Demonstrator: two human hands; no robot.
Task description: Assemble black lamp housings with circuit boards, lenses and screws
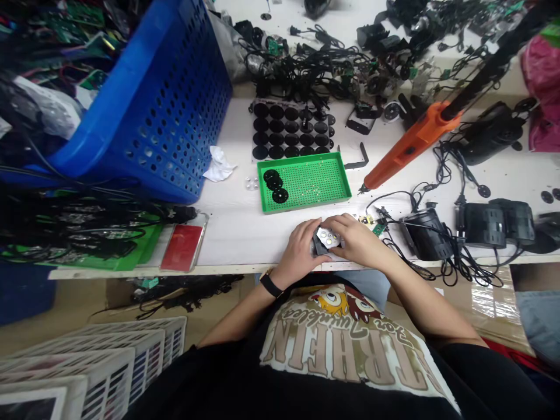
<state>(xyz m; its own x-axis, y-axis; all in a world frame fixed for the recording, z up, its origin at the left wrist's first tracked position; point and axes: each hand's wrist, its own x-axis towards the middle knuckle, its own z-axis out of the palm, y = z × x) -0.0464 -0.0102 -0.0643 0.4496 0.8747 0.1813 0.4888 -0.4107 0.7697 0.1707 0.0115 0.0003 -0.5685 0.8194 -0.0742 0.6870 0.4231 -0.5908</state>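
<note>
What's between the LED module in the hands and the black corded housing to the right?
Head view: from the LED module, the right hand, then a small green circuit board and thin black cables, up to the black housing.

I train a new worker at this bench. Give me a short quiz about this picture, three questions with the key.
1. True or false: the orange handheld tool lies inside the blue plastic basket.
2. Which hand wears the black wrist strap: A, the left hand, or B, the right hand?
3. Fill in the blank: the small white-topped part is held by ____ hands.

Key: 1 false; 2 A; 3 both.
</note>
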